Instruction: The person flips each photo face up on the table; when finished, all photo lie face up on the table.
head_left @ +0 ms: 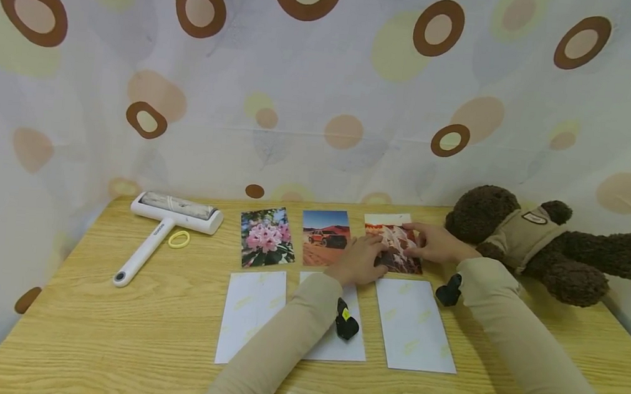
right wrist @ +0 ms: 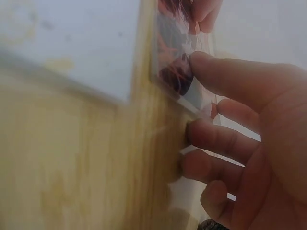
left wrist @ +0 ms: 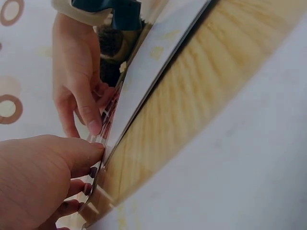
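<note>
Both hands are at a photo card with a red, brown and white picture, the rightmost of three in the back row. My left hand grips its left side; in the left wrist view the thumb is at the edge, the other fingers curled close below. My right hand holds the right side, its thumb on the picture and fingers bent around the edge. Left of these lie a photo card of an orange off-road car in a desert and one of pink flowers.
Three white cards lie in a front row, the middle one partly under my left forearm. At the left are a white lint roller and a yellow ring. A brown plush bear lies at the right, near a patterned curtain.
</note>
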`<state>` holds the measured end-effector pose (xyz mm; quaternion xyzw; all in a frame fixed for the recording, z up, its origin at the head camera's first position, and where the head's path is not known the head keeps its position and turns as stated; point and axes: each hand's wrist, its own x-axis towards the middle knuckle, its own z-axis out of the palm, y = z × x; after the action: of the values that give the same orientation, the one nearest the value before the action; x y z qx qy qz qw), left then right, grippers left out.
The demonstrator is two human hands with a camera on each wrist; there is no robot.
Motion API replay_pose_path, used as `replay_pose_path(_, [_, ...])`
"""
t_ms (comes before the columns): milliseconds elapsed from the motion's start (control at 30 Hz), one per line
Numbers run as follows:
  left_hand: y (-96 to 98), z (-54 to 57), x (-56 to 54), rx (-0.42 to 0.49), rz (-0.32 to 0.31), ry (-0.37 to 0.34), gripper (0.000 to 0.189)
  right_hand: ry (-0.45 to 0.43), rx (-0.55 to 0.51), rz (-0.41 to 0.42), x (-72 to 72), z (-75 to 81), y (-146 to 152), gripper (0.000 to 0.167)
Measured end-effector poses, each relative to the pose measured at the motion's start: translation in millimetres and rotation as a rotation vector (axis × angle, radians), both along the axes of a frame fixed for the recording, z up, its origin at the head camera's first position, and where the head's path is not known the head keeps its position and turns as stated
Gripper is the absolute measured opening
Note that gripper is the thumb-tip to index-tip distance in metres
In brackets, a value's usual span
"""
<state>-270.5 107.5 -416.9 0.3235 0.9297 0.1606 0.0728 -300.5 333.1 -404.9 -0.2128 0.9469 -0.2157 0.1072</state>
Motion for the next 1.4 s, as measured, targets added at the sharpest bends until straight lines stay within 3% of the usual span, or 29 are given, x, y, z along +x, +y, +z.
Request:
replay_pose_path(433, [-3.3, -1.0, -1.6, 0.011, -0.017, -0.023, 0.049, -0.075, 0.003, -0.003, -3.5, 1.3, -2.6, 0.065])
replay_pose_path(700, [-10.9, 1.8, 1.7, 0.094, -0.011, -0.051, 0.052, -0.079, 0.048, -0.034, -4.3, 1.5, -6.7, 0.063])
replay_pose_path(933, [-21.7, 8.9, 6.7, 0.076, 0.002, -0.01, 0.054, 0.014, 0.008, -0.076, 1.9, 4.5, -19.4, 0.057])
replay_pose_path(1100, [-35.1, 13.2, 9.7, 0.062, 0.025, 0.011, 0.06, 0.103, -0.017, -0.014, 5.7, 4.3, -43.5, 0.048])
replay_pose_path(1400, [-68.8, 18.1, 19.7, 0.095, 0.025, 0.04, 0.061, 0.176, 0.002, 0.103, 19.9, 17.0, -91.5, 0.046])
